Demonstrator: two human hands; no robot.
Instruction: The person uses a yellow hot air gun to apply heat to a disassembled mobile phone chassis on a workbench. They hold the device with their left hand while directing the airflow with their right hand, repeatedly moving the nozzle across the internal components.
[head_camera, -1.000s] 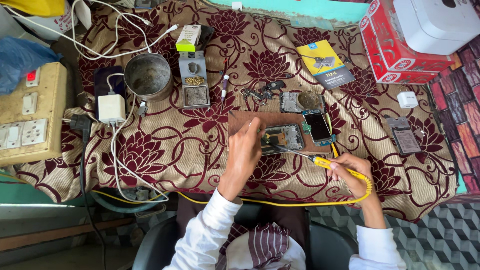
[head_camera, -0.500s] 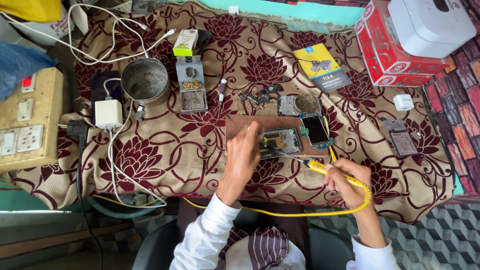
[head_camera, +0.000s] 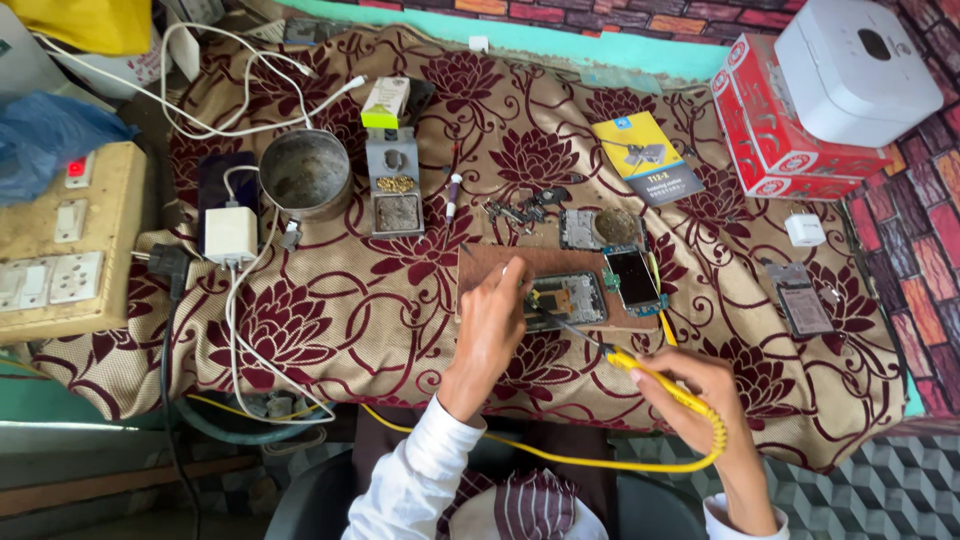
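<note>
On the worktop (head_camera: 330, 330) a board (head_camera: 566, 300) lies on a brown mat (head_camera: 480, 275). Left hand (head_camera: 492, 325) rests on it, its grip unclear. Right hand (head_camera: 700, 395) clasps a yellow iron (head_camera: 650, 372), tip on the board.

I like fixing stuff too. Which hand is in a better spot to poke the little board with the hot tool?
Probably the right hand: it grips the yellow soldering iron, tip at the opened phone. The left hand steadies it.
</note>
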